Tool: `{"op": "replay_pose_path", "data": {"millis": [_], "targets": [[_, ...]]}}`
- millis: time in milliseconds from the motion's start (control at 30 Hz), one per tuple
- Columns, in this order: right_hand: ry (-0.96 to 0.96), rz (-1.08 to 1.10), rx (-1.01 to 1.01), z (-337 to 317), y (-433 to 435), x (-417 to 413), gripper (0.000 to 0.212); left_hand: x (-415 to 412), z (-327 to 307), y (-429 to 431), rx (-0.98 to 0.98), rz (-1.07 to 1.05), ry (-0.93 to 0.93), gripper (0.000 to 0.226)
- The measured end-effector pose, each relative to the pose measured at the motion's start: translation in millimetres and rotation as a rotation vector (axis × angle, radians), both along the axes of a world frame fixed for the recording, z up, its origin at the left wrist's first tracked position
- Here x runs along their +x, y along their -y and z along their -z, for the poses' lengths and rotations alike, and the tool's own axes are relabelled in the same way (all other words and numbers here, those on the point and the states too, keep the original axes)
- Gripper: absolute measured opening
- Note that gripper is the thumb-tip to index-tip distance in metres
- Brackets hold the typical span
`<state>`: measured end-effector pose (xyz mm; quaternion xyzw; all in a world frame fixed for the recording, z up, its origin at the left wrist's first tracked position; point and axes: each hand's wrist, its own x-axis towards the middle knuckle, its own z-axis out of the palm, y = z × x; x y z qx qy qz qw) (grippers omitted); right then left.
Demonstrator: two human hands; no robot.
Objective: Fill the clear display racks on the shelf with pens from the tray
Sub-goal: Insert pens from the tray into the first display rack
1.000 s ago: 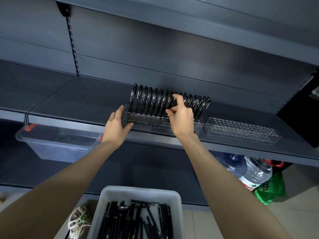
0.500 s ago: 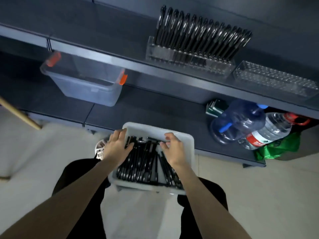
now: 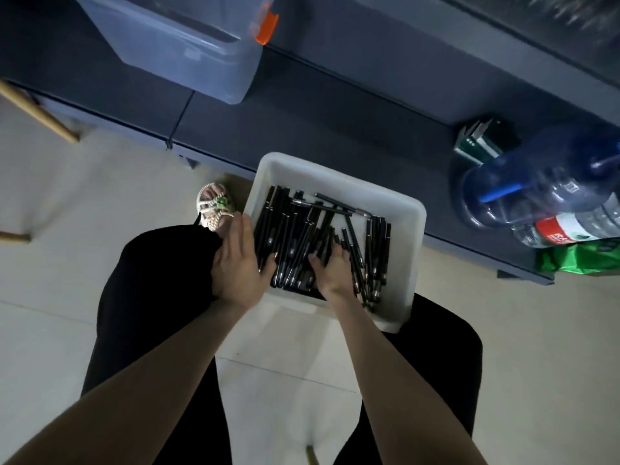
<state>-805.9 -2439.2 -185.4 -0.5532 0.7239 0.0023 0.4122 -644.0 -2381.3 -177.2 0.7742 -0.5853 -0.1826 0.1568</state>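
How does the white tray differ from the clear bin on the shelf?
The tray is opaque white, the bin see-through with an orange latch. The tray holds loose black pens; no pens show in the bin. The tray sits between the person's legs, the bin on the dark shelf. Both are rectangular plastic containers.

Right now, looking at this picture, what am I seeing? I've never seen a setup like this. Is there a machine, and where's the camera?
There is no machine: these are a person's two bare hands. The picture comes from a camera worn on the head, looking down. Below is a white tray of loose black pens. The left hand lies flat at the tray's left edge, fingers straight. The right hand has its fingers in the pile; whether its grip is closed on a pen, I cannot tell. Behind, a dark shelf carries a clear bin and water bottles.
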Motion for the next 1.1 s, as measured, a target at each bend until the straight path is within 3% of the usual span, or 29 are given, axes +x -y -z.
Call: {"op": "replay_pose_path", "data": {"millis": [100, 367, 667, 800, 1000, 1100], "targets": [[-0.016, 0.059, -0.046, 6.5, 11.3, 12.3, 0.059, -1.0, 3.0, 0.4, 0.001, -0.022, 0.019, 0.075], [0.012, 0.218, -0.041, 12.6, 9.8, 15.6, 0.026, -0.7, 9.6, 0.0, -0.046, -0.03, 0.057, 0.074], [0.219, 0.406, -0.146, -28.5, 16.9, -12.7, 0.024, 3.0, 4.7, -0.7, 0.034, -0.005, 0.012, 0.082], [0.275, 0.256, -0.145, -70.4, 25.3, -32.3, 0.027, 1.0, -26.1, 9.3, 0.002, 0.025, -0.023, 0.076], [0.437, 0.064, -0.292, -159.8, 36.4, -47.3, 0.016, -20.1, -117.8, 62.9, -0.242, 0.433, -0.153, 0.058], [0.466, -0.046, -0.387, -210.3, 44.3, -50.8, 0.017, -28.5, -163.6, 87.5, -0.226, 0.545, -0.179, 0.04]]}}
